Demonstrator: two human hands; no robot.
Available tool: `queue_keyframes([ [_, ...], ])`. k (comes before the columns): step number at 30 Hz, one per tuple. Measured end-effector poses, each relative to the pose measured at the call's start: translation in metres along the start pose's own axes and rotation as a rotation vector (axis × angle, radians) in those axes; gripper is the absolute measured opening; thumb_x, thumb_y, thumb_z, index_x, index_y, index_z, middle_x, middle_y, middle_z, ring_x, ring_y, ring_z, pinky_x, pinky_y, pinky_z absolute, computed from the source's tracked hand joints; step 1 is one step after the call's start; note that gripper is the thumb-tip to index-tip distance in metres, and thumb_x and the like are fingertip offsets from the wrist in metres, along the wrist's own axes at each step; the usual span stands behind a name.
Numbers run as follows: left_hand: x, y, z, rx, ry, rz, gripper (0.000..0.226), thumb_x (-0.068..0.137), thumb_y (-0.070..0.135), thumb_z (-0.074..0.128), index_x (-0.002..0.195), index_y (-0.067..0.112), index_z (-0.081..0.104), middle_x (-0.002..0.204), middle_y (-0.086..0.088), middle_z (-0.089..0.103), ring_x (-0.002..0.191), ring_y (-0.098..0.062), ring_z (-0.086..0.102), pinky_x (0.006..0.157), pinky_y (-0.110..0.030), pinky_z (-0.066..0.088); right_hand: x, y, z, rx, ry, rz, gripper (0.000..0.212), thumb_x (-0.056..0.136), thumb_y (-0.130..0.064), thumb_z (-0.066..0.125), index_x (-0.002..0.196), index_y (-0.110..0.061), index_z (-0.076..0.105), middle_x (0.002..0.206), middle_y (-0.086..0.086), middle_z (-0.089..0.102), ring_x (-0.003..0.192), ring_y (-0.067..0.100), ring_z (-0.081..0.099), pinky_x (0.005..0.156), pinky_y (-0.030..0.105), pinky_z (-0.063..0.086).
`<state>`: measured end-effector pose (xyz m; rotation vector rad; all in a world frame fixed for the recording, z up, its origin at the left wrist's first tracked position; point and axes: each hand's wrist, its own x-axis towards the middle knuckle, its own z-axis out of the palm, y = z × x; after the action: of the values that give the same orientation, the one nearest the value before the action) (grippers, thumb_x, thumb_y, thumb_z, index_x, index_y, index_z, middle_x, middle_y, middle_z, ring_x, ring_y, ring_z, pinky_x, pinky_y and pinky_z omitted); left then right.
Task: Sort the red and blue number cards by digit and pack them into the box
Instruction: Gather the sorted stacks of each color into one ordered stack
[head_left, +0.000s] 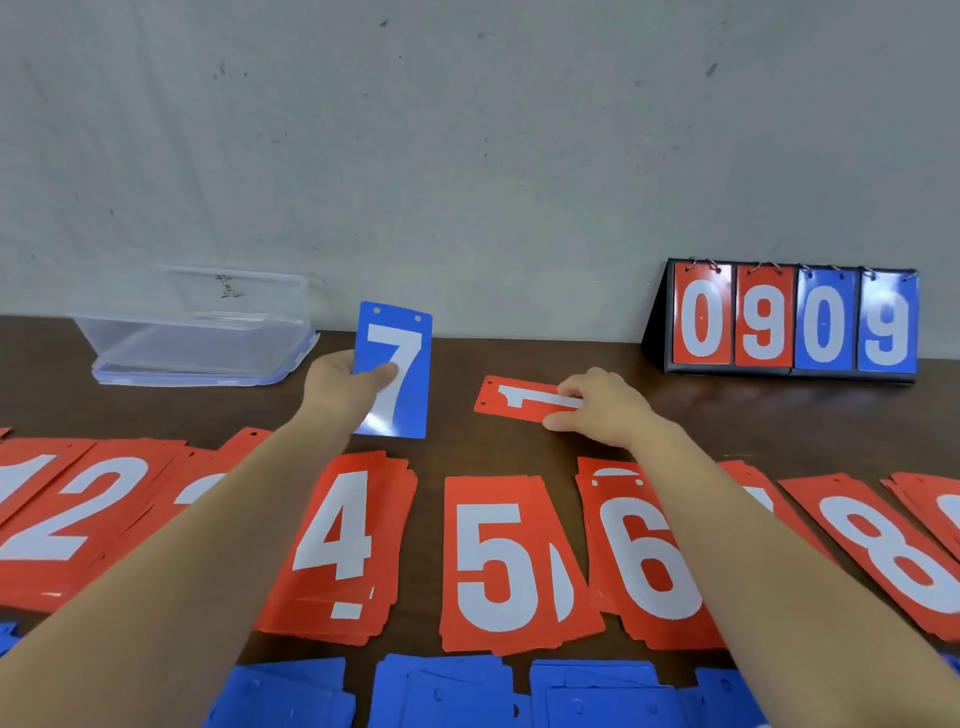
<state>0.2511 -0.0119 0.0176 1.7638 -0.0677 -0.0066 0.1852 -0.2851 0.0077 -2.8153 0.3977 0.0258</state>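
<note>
Just nearside of both grips, left hand (340, 379) pinching blue 7 card (402, 410) and right hand (608, 408) pinching red 1 card (511, 399), a slipped card risked scattering the red piles (337, 551).

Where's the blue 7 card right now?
In the head view, the blue 7 card is held up in the left hand, just left of centre, between the clear box and the red 1 card.
</note>
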Motion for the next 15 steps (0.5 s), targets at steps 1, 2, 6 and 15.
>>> queue_keyframes([
  [1,0.0,-0.001,0.001,0.001,-0.005,-0.007,0.013,0.092,0.017,0.067,0.104,0.011,0.065,0.106,-0.008,0.069,0.099,-0.028,0.066,0.092,-0.043,0.053,-0.001,-0.003,-0.001,-0.045,0.03,0.009,0.057,0.083,-0.054,0.065,0.128,-0.022,0.055,0.126,0.003,0.053,0.111,0.02,0.052,0.089,0.035,0.049],
  [2,0.0,-0.002,0.002,0.0,-0.012,-0.014,0.015,0.092,0.018,0.067,0.105,0.011,0.065,0.107,-0.008,0.069,0.1,-0.028,0.066,0.093,-0.044,0.053,-0.001,-0.005,-0.002,-0.053,0.059,0.019,0.055,0.083,-0.057,0.064,0.123,-0.02,0.057,0.121,0.002,0.057,0.102,0.017,0.055,0.084,0.032,0.051],
  [6,0.0,-0.002,0.003,-0.011,-0.018,-0.033,0.022,0.092,0.021,0.068,0.11,0.01,0.065,0.111,-0.009,0.069,0.102,-0.029,0.066,0.094,-0.046,0.053,0.001,-0.006,-0.006,0.1,0.138,0.121,0.062,0.079,-0.064,0.064,0.118,-0.016,0.06,0.116,0.003,0.063,0.094,0.016,0.058,0.078,0.03,0.049],
  [15,-0.002,-0.006,0.0,-0.008,-0.021,-0.061,0.016,0.092,0.022,0.067,0.106,0.014,0.064,0.107,-0.008,0.07,0.099,-0.027,0.067,0.091,-0.042,0.054,0.017,-0.019,0.006,-0.101,0.049,0.239,0.097,0.067,-0.077,0.065,0.139,-0.017,0.042,0.144,0.013,0.036,0.132,0.031,0.033,0.102,0.042,0.033],
])
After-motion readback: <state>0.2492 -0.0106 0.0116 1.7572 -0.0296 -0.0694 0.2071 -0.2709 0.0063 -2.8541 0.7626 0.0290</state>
